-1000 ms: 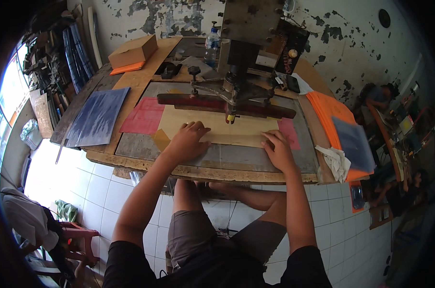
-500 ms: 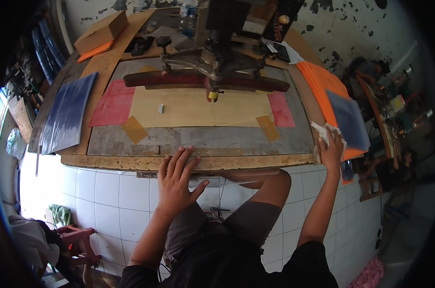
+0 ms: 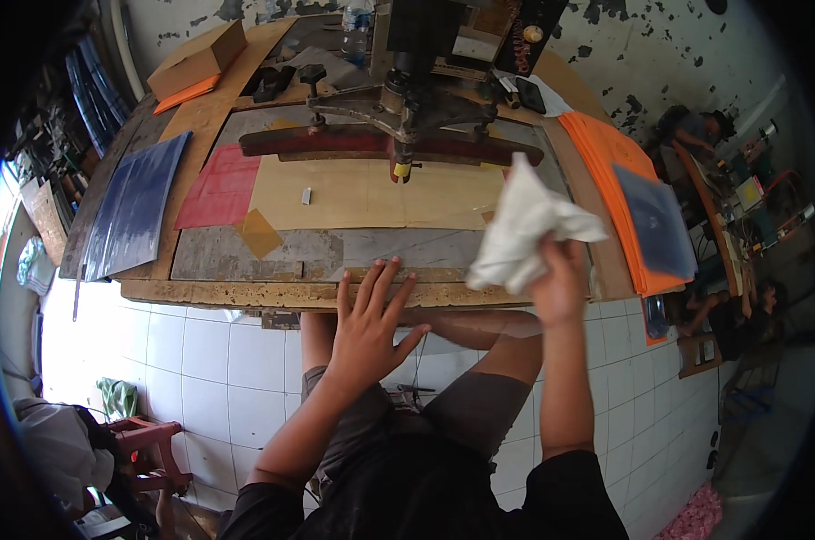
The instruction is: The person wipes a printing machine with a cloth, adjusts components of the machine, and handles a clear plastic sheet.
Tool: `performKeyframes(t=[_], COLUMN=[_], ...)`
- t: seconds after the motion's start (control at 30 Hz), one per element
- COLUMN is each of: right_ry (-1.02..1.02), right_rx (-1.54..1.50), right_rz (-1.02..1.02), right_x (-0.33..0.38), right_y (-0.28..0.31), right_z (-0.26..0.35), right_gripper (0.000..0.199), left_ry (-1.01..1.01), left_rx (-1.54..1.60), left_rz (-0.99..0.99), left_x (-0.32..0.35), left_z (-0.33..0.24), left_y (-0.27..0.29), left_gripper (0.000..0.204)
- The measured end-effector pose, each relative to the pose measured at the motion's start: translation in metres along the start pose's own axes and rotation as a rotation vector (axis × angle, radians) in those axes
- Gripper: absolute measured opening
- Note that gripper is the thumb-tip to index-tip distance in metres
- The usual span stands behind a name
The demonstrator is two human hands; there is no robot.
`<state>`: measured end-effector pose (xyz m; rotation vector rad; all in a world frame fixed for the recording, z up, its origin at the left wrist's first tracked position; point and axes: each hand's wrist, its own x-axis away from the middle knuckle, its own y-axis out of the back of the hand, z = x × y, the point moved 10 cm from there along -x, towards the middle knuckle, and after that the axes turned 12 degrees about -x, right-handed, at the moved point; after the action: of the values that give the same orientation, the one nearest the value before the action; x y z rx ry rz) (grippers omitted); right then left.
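Note:
My right hand (image 3: 558, 281) grips a crumpled white cloth (image 3: 529, 229), lifted above the right part of the worktable and hiding what lies behind it. My left hand (image 3: 371, 315) is spread, its fingertips at the wooden front edge (image 3: 236, 293) of the table. Under and beside those fingers there seems to be a clear plastic sheet (image 3: 484, 326) reaching past the edge over my lap. Beyond my hands lies a long tan sheet (image 3: 362, 198) with a red sheet (image 3: 211, 191) at its left end and a small pale piece (image 3: 306, 195) on top.
A heavy press head with a dark red bar (image 3: 335, 142) hangs over the tan sheet. Blue-tinted plastic sheets (image 3: 137, 209) lie at left; an orange stack (image 3: 610, 166) with clear sheets (image 3: 652, 220) at right. A cardboard box (image 3: 196, 61) stands far left. Another person (image 3: 695, 130) sits at far right.
My right hand has swung left from beside the orange stack, bringing the white cloth up over the table. The left hand has slid slightly right along the edge, still spread.

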<state>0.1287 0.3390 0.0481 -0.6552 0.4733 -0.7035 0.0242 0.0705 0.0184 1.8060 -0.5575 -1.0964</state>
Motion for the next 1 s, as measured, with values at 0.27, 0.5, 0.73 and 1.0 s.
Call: performKeyframes(t=[0.27, 0.5, 0.73, 1.0], right_ry=[0.468, 0.261, 0.319, 0.433], right_rx=[1.453, 1.361, 1.35, 1.556], right_rz=[0.517, 0.603, 0.569, 0.166], right_x=[0.034, 0.028, 0.032, -0.04], right_y=[-0.088, -0.077, -0.089, -0.031], right_z=[-0.046, -0.057, -0.067, -0.022], right_gripper=[0.041, 0.055, 0.054, 0.045], left_ry=[-0.058, -0.004, 0.034, 0.062], left_rx=[0.062, -0.008, -0.034, 0.003], left_rz=[-0.004, -0.057, -0.038, -0.086], left_x=[0.017, 0.027, 0.028, 0.029], left_z=[0.02, 0.021, 0.022, 0.022], left_y=[0.002, 0.008, 0.0, 0.007], left_gripper=[0.071, 0.065, 0.065, 0.067])
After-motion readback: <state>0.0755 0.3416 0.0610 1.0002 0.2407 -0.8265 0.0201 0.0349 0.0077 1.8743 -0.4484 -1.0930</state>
